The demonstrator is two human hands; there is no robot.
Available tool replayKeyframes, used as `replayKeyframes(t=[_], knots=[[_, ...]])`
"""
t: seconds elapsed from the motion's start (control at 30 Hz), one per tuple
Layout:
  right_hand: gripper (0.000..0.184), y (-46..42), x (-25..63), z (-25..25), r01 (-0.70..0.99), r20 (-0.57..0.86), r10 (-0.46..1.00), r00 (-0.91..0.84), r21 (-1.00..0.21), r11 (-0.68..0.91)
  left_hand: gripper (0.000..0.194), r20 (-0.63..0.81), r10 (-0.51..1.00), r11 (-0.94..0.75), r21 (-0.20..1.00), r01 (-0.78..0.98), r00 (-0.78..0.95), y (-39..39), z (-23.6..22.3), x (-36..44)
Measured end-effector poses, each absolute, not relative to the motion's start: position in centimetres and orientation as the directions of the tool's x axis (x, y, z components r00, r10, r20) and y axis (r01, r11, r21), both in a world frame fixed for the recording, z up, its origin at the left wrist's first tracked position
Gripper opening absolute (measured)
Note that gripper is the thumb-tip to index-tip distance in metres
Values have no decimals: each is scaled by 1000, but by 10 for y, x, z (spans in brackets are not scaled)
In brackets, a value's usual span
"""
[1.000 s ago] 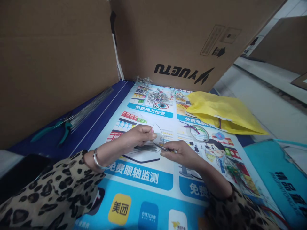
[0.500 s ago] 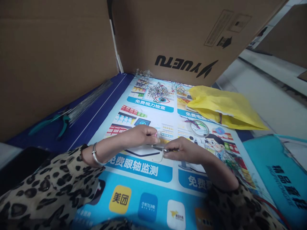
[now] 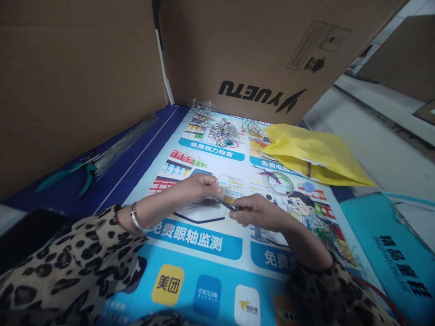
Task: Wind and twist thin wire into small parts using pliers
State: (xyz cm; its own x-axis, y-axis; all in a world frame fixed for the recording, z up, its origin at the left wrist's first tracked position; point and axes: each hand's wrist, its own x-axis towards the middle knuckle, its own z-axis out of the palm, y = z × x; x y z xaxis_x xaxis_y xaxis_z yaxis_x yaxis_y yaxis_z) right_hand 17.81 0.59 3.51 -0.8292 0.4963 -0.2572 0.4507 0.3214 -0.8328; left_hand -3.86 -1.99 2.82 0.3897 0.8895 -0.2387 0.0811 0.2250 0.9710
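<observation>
Frame centre: my left hand (image 3: 205, 186) pinches thin silvery wire (image 3: 220, 195); my right hand (image 3: 254, 210) grips slim metal pliers (image 3: 229, 205), apparently bending it; next move needs steadiness.

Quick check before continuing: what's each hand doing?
Left hand: closed, pinching something small, too blurred to name.
Right hand: closed on a slim metal tool.

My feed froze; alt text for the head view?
The right hand holds a slim metal tool toward the left hand, which pinches something too blurred to identify, above a printed sheet. Teal-handled pliers lie left, a yellow bag right.
</observation>
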Motion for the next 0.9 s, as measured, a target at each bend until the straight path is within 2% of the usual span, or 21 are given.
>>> replayKeyframes(t=[0.17, 0.37, 0.7, 0.9], knots=[[33, 6, 173, 23, 480, -107, 759, -642, -828, 289, 27, -224, 971, 227, 973, -42, 80, -13, 26, -43], [33, 5, 172, 17, 460, -75, 805, -588, -850, 257, 31, -216, 976, 210, 970, -121, -37, -12, 25, -40], [32, 5, 171, 20, 511, -72, 815, -576, -809, 289, 30, -169, 985, 163, 977, -135, -35, -12, 22, -39], [31, 2, 167, 22, 653, -24, 845, -534, -647, 394, 29, -183, 983, 184, 971, -151, 24, -14, 22, -37]])
